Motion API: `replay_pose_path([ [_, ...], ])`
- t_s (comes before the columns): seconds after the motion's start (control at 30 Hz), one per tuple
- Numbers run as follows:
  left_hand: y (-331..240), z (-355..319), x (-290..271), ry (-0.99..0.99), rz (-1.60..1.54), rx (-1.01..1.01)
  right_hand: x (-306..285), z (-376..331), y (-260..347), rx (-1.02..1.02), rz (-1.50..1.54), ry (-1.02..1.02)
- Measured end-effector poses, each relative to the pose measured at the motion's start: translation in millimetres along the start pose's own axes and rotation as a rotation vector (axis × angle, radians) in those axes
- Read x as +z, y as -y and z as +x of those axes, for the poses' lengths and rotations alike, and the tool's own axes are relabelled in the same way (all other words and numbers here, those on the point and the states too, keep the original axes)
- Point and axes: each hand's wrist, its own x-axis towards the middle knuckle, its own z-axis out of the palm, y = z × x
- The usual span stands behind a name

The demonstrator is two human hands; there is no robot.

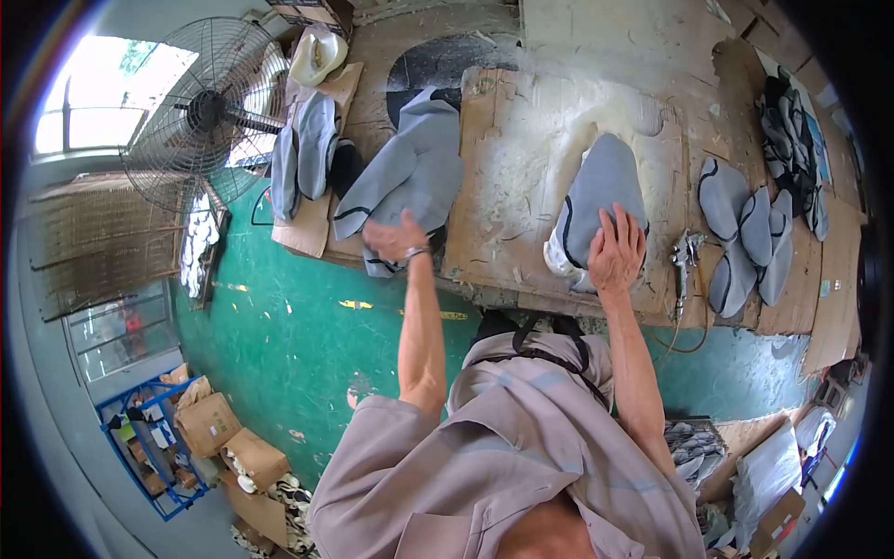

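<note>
The right hand (616, 250) lies flat, fingers spread, on the near end of a grey shoe piece (601, 196) on the cardboard (521, 140). The left hand (396, 238) rests open on a grey pile (410, 168) further left.

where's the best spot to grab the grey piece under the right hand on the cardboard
Probably by its near, lower end, coming from the person's side. The grey padded piece lies flat on the glue-crusted cardboard, and the right hand already presses there. Its dark-trimmed left edge overhangs a white layer, offering a lip for fingers.
</note>
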Motion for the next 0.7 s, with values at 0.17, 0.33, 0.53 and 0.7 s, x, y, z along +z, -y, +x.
replay_pose_path([
  [0.17, 74, 70, 6, 0.469, -0.238, -0.253, 2, 1, 8, 0.003, 0.019, 0.004],
  [0.33, 18, 71, -39, 1.12, -1.523, -0.763, -2, -6, -1, 0.016, 0.001, -0.015],
  [0.53, -60, 22, -154, 1.235, -1.935, -0.6, -11, -13, -4, 0.012, 0.05, 0.014],
  [0.7, -102, -33, -210, 1.212, -2.067, -0.495, -50, -6, 62, 0.529, 1.36, 0.571],
])
